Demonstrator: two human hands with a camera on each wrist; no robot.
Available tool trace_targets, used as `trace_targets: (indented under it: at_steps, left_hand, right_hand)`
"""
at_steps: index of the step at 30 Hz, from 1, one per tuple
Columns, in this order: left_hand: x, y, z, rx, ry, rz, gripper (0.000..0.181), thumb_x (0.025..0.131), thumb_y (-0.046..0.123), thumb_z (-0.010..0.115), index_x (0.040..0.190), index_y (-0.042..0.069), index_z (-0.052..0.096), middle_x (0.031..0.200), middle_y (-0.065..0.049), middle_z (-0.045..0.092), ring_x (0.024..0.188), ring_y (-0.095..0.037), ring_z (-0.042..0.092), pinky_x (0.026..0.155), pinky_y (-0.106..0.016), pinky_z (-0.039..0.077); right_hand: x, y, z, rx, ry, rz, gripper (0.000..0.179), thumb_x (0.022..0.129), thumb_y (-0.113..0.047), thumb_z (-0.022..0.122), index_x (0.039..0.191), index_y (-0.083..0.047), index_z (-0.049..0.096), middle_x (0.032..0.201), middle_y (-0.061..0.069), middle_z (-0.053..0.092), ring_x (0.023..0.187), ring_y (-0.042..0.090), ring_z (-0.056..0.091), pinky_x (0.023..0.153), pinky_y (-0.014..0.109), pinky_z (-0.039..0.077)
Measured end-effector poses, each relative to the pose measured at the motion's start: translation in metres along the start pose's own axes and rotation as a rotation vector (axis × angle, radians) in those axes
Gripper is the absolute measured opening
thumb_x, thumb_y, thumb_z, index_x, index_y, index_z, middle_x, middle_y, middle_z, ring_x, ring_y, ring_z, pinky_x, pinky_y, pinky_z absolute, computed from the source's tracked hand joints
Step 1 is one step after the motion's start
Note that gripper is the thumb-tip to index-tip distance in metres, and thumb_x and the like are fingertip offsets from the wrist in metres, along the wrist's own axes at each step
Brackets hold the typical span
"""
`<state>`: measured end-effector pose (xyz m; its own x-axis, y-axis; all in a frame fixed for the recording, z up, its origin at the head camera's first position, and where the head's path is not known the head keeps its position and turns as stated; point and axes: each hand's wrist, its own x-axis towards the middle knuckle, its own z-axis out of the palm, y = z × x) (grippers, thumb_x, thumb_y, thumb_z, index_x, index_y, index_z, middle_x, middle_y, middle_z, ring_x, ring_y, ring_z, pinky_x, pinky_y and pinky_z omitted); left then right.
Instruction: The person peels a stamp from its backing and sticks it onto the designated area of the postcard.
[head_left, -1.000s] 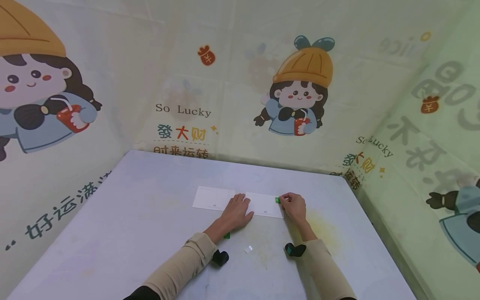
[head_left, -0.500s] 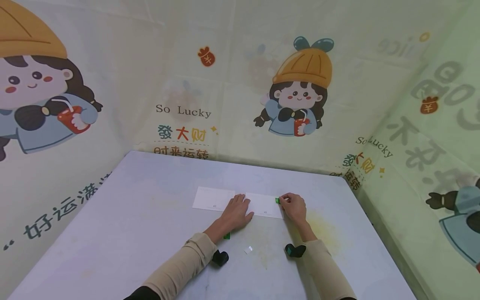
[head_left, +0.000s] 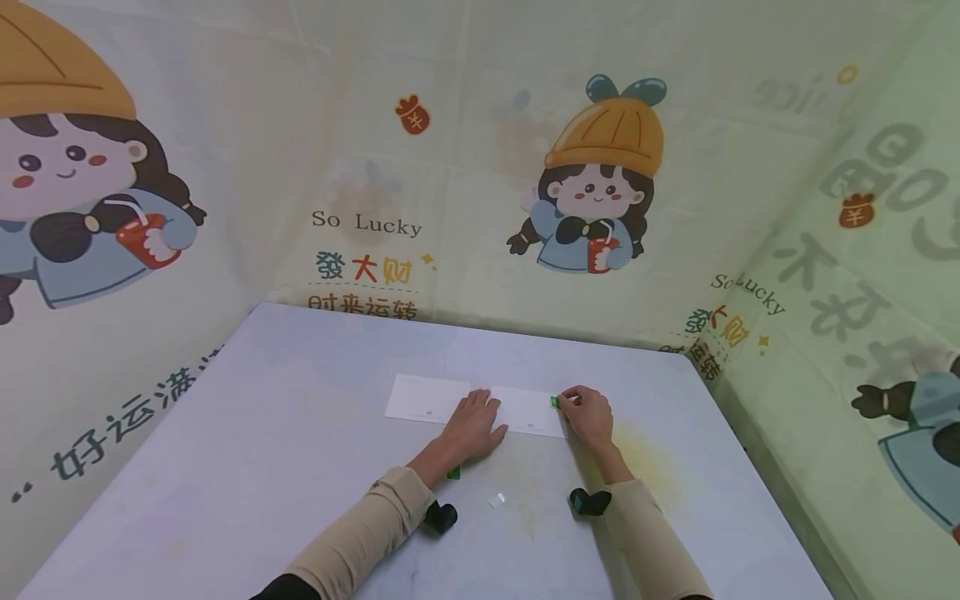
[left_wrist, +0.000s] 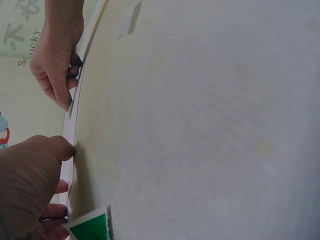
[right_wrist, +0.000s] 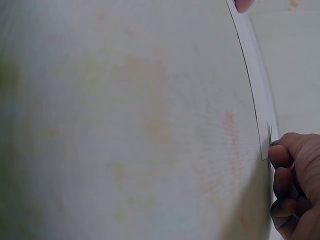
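Observation:
A long white paper card point(head_left: 429, 397) with small print along its lower edge lies on the table. My left hand point(head_left: 472, 427) rests on its middle with relaxed, spread fingers, covering part of it. My right hand point(head_left: 588, 414) pinches a small green postage stamp point(head_left: 555, 402) between thumb and fingertips at the card's upper right corner. In the right wrist view the stamp point(right_wrist: 270, 132) stands at a slant over the card, edge-on. Another green stamp point(left_wrist: 91, 227), with a serrated edge, lies near my left wrist, mostly hidden by the arm in the head view.
A small whitish scrap point(head_left: 497, 500) lies on the white table point(head_left: 285, 467) between the forearms. A printed cloth backdrop point(head_left: 465, 167) rises behind the table and along its sides. Black wrist cameras point(head_left: 591, 501) hang at both cuffs.

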<state>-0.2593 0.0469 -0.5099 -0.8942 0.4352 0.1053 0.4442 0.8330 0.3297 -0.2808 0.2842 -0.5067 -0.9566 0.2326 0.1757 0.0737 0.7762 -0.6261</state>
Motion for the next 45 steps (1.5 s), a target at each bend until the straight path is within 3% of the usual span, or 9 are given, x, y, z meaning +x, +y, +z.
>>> trace_targets:
  at_steps: [12,19,26,31,36,45]
  left_hand:
    - [-0.001,0.0,0.0,-0.002,-0.009,0.002,0.054,0.102,0.038,0.06,0.142,0.002,0.055,0.152,-0.019,0.048,0.145,-0.033,0.041,0.119,-0.045,0.034]
    - [-0.001,-0.001,-0.001,0.0,0.004,0.007,0.053,0.102,0.037,0.061,0.141,0.001,0.056,0.151,-0.019,0.049,0.143,-0.033,0.042,0.118,-0.045,0.035]
    - [-0.003,-0.001,-0.005,-0.008,0.009,0.012,0.053,0.102,0.037,0.062,0.14,0.001,0.057,0.151,-0.019,0.049,0.143,-0.033,0.043,0.117,-0.046,0.036]
    - [-0.005,0.0,-0.007,-0.01,0.009,0.02,0.052,0.102,0.036,0.062,0.139,0.0,0.058,0.15,-0.02,0.05,0.142,-0.033,0.043,0.117,-0.046,0.037]
    - [-0.005,0.0,-0.006,-0.003,0.011,0.025,0.052,0.102,0.037,0.062,0.139,0.0,0.058,0.149,-0.02,0.051,0.141,-0.033,0.044,0.116,-0.045,0.037]
    - [-0.003,-0.002,-0.005,0.016,0.002,0.02,0.054,0.102,0.039,0.062,0.14,0.001,0.057,0.15,-0.019,0.05,0.141,-0.032,0.044,0.116,-0.045,0.038]
  right_hand:
    - [0.001,0.007,0.0,0.103,0.044,0.059,0.025,0.096,-0.021,0.067,0.103,0.001,0.075,0.068,0.007,0.066,0.061,0.018,0.054,0.052,0.027,0.039]
    - [-0.005,-0.002,-0.008,0.13,0.011,0.081,0.028,0.098,-0.024,0.067,0.106,0.002,0.074,0.078,0.012,0.068,0.067,0.02,0.055,0.055,0.026,0.041]
    - [-0.013,-0.008,-0.009,0.006,0.008,-0.049,0.025,0.096,-0.022,0.069,0.107,0.0,0.072,0.085,0.012,0.07,0.073,0.023,0.059,0.063,0.032,0.048]
    - [-0.018,-0.01,-0.009,-0.081,-0.017,-0.115,0.029,0.094,-0.02,0.071,0.113,0.002,0.07,0.101,0.017,0.073,0.09,0.03,0.065,0.081,0.045,0.055]
    - [-0.023,-0.014,-0.008,-0.157,-0.068,-0.174,0.04,0.094,-0.021,0.071,0.125,0.004,0.066,0.12,0.023,0.068,0.111,0.038,0.064,0.096,0.053,0.052]
    - [-0.028,-0.019,-0.007,-0.302,-0.167,-0.237,0.057,0.094,-0.027,0.074,0.135,0.007,0.059,0.133,0.027,0.062,0.124,0.043,0.058,0.106,0.055,0.046]
